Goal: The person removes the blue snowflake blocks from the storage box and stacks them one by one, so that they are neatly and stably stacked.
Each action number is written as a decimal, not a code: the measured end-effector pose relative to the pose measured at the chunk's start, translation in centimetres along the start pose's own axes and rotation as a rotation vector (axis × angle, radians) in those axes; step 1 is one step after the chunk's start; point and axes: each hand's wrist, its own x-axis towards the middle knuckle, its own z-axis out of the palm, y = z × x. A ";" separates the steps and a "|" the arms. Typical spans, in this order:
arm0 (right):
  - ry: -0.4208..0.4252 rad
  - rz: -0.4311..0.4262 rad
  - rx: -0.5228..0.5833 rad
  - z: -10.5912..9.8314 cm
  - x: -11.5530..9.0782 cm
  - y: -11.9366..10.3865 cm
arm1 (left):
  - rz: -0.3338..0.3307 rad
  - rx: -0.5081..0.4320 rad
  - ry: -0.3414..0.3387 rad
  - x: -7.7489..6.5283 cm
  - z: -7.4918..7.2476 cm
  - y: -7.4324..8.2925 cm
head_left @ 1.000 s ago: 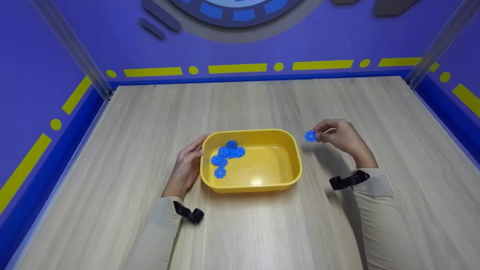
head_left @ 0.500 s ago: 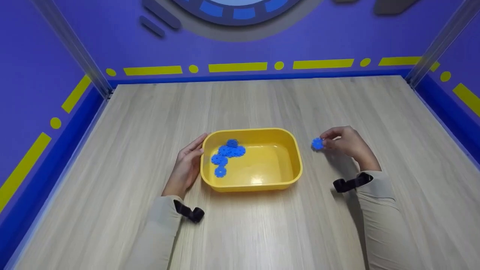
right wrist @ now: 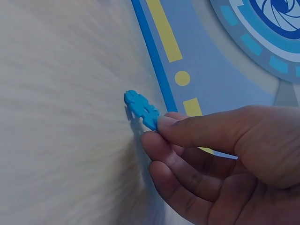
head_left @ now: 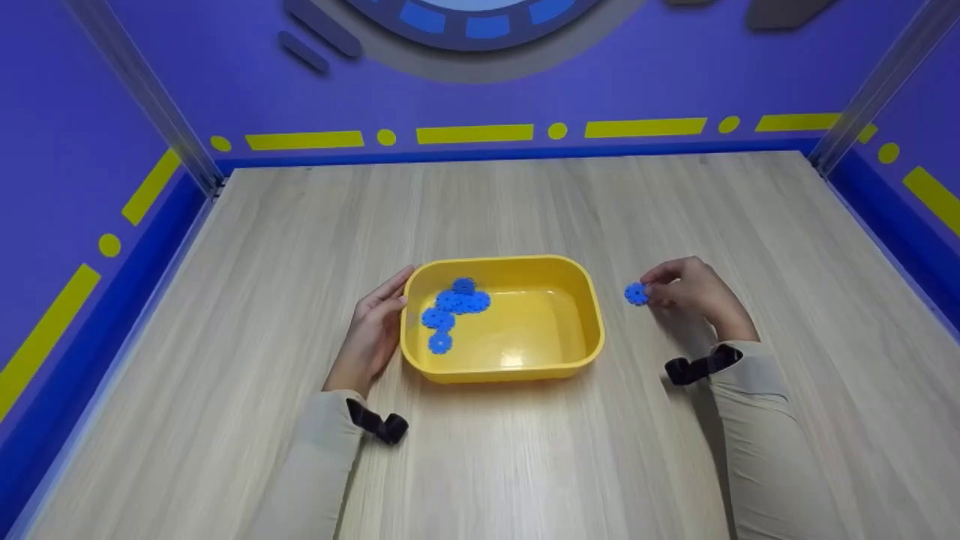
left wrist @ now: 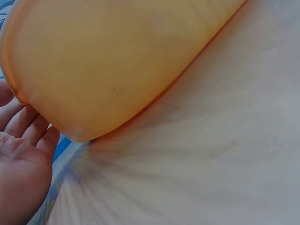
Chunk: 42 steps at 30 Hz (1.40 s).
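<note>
My right hand [head_left: 694, 292] pinches a blue snowflake-shaped interlocking disc [head_left: 636, 293] between thumb and fingers, to the right of a yellow plastic basin [head_left: 502, 373]. In the right wrist view the disc [right wrist: 142, 108] is tilted, its notched edge sticking out past the thumb and fingertips, close over the tabletop. Against the basin's left side rests my left hand [head_left: 371, 330], fingers extended along the outer wall and thumb at the rim. The left wrist view has those fingers [left wrist: 28, 124] by the basin's rounded corner. Several more blue discs [head_left: 454, 304] lie overlapping inside the basin's left part.
The basin stands on a light wood-grain table [head_left: 480, 457]. Blue-purple panels [head_left: 480, 105] with yellow dashes and dots enclose the back and both sides. Black straps [head_left: 705, 365] hang at both sleeve cuffs.
My right hand has moved slightly right and toward me, lowering the blue disc toward the tabletop. The left hand and the basin have stayed in place.
</note>
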 end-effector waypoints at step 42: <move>0.043 -0.236 -0.128 -1.4 0.5 -8.6 | -0.016 0.018 0.005 -0.1 0.2 0.2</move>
